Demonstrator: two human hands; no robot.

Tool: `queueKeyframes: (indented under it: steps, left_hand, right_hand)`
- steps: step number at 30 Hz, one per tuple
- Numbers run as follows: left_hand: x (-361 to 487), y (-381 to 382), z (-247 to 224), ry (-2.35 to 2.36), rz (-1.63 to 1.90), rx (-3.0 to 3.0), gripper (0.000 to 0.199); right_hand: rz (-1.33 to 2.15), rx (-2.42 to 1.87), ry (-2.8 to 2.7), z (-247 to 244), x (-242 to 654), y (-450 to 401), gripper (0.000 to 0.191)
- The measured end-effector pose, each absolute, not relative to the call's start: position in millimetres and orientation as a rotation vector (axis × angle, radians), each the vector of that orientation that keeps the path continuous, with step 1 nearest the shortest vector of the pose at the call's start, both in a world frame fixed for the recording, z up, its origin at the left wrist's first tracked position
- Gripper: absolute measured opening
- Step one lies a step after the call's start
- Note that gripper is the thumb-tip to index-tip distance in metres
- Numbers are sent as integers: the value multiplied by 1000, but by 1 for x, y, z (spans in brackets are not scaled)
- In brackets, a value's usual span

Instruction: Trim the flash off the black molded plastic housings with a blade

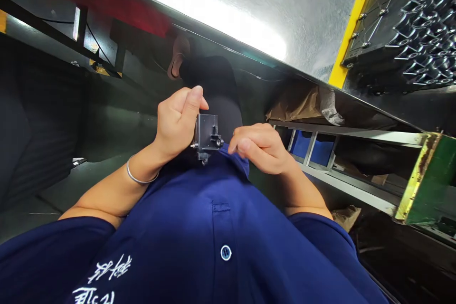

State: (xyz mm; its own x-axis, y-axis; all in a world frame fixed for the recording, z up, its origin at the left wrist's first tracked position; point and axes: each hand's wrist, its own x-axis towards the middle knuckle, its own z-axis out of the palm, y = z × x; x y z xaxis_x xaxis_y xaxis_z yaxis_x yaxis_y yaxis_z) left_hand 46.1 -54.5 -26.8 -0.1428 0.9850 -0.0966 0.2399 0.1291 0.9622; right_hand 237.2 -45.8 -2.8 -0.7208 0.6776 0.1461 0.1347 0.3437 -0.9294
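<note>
A small black plastic part (207, 133), box-shaped with a round lug at its right side and a small metal pin at its left, is held in front of my lap. My left hand (179, 121) is wrapped round its left side, thumb on top. Just right of the part, my right hand (260, 147) is closed with thumb and index finger pressed together, apart from the part. Whatever that pinch holds, if anything, is too small to make out.
A shiny metal table (306, 4) runs across the top, with yellow tape (352, 28) and stacked black plastic parts (423, 33) at right. Below it are brown paper (295, 104), a grey metal frame (349, 190) and a green post (431, 175).
</note>
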Motion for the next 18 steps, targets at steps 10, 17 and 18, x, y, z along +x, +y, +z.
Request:
queueKeyframes:
  steps: [10, 17, 18]
  left_hand:
    - [48, -56, -32, 1480, 1141, 1210, 37]
    - [46, -51, -27, 1507, 1062, 1234, 41]
    - [46, -50, -27, 1512, 1056, 1237, 41]
  right_hand:
    - [504, -837, -2553, -13, 224, -52, 56]
    - [346, -894, -2580, -8, 226, -48, 59]
    - [332, -914, -2586, -9, 226, -47, 60]
